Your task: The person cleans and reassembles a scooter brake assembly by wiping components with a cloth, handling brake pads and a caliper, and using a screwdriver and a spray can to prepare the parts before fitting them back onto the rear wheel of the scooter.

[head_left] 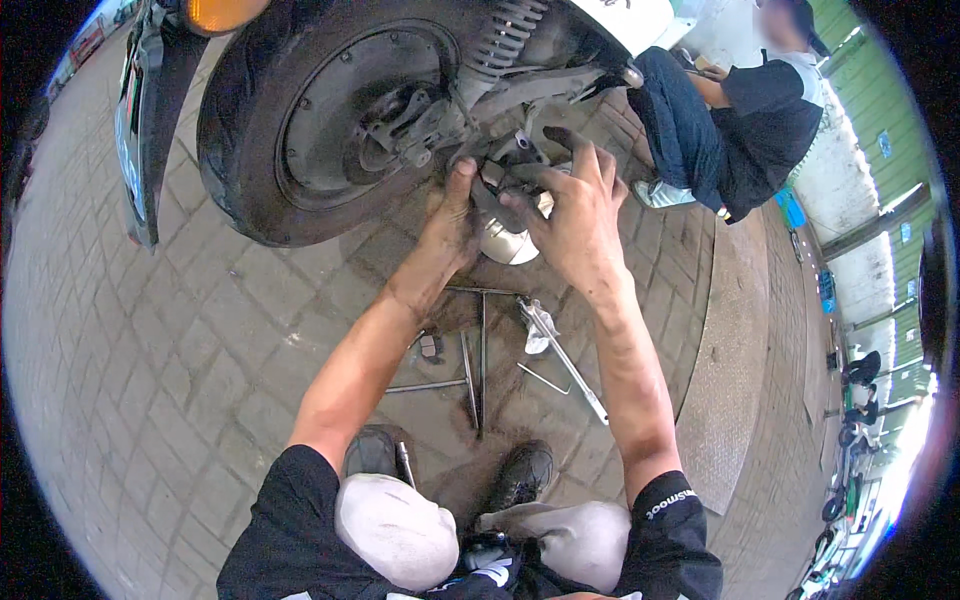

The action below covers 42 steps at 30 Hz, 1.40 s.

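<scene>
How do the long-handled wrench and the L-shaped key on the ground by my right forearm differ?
Size: the long-handled wrench is longer and thicker, while the L-shaped key is short and thin.
Shape: the wrench's handle runs straight from its head; the key bends near one end.
Place: the wrench overlaps the crumpled white scrap in this view, but the key doesn't.
Both look metallic.

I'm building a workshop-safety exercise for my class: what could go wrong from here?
The dark part held between the left hand and right hand could slip and drop onto the paving. Those hands are bare, so they might get pinched or scraped. The long T-handled tool lies near the right shoe and could be tripped over.
</scene>
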Each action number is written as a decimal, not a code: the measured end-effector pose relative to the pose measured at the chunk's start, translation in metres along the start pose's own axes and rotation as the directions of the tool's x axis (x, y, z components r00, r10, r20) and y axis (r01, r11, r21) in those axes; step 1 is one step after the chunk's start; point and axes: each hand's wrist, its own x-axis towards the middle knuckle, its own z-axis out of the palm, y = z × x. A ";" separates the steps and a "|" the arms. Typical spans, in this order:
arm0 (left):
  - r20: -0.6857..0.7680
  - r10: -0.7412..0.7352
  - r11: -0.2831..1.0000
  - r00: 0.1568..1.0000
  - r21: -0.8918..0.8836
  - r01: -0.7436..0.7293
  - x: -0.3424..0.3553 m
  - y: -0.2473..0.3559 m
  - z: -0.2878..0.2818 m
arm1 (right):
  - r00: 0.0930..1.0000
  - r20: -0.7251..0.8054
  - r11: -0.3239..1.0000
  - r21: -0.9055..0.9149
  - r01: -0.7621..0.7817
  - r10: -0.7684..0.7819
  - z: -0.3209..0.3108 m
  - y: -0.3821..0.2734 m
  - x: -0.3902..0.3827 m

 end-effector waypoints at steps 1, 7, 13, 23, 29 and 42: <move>0.022 0.015 1.000 1.000 -0.015 -0.015 0.004 -0.003 -0.001 | 1.000 -0.001 0.999 -0.033 0.001 -0.001 0.000 0.002 -0.001; 0.016 0.062 0.997 0.998 0.041 -0.062 0.003 -0.006 -0.002 | 0.996 0.014 0.968 -0.234 0.084 -0.083 0.001 -0.005 -0.003; -0.161 -0.093 0.983 0.983 0.143 0.116 0.003 -0.007 -0.005 | 0.999 -0.016 0.985 -0.168 0.028 -0.032 0.007 -0.002 -0.005; 0.141 0.115 0.956 0.983 0.254 -0.148 0.011 -0.016 -0.017 | 0.983 -0.041 0.974 -0.146 0.173 -0.181 0.015 0.012 -0.009; 0.216 0.083 0.989 0.973 0.103 -0.108 0.012 -0.010 -0.020 | 0.931 0.086 0.922 -0.131 0.365 -0.356 0.007 0.029 -0.010; 0.221 -0.011 0.988 0.975 0.151 -0.023 0.017 -0.010 -0.049 | 0.996 -0.081 0.914 0.403 0.056 -0.025 0.048 0.034 -0.111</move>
